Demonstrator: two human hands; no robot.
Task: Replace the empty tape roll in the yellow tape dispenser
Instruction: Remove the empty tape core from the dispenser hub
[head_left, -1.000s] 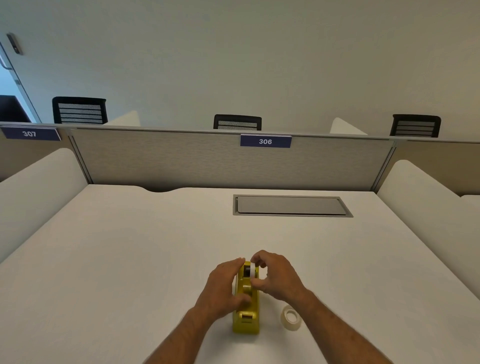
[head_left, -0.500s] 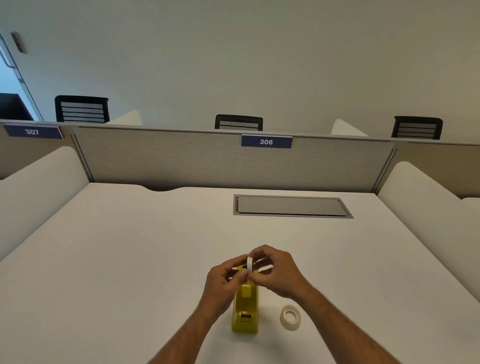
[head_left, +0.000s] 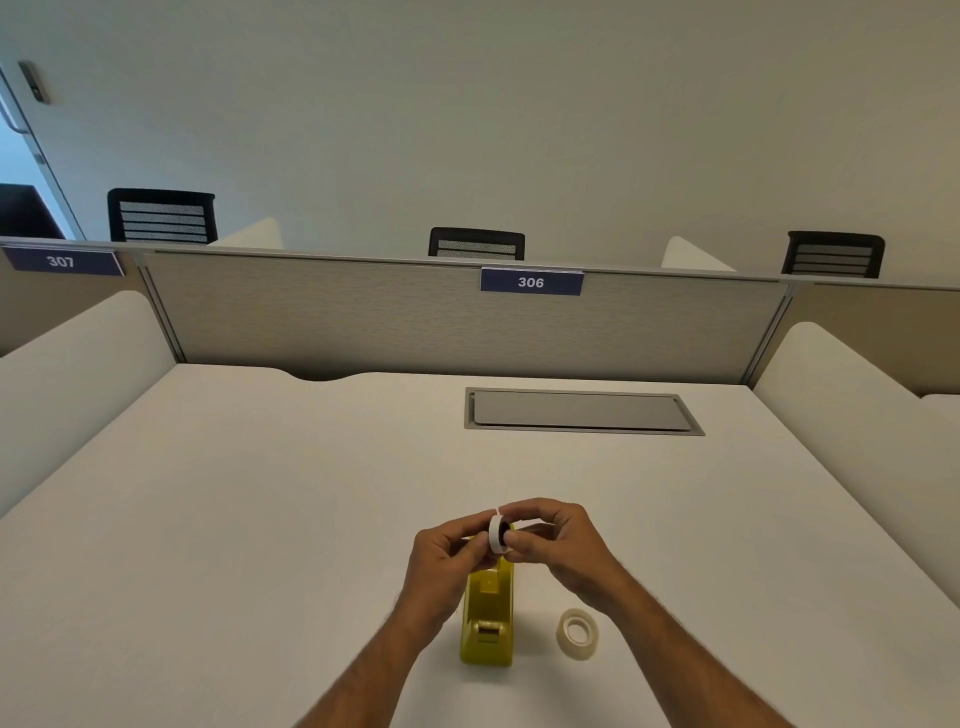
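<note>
"306" (head_left: 531, 282), "307" (head_left: 61, 261) on partition tags

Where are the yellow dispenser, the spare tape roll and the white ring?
yellow dispenser (head_left: 487, 631): head view, near end.
spare tape roll (head_left: 577, 633): head view, top face.
white ring (head_left: 495, 532): head view, outer band.

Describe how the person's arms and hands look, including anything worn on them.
Both forearms are bare as far as the frame shows; no sleeves are in view. The left hand and right hand wear no gloves, and no watch, ring or bracelet is visible. Fine hair shows along the forearms.
</note>
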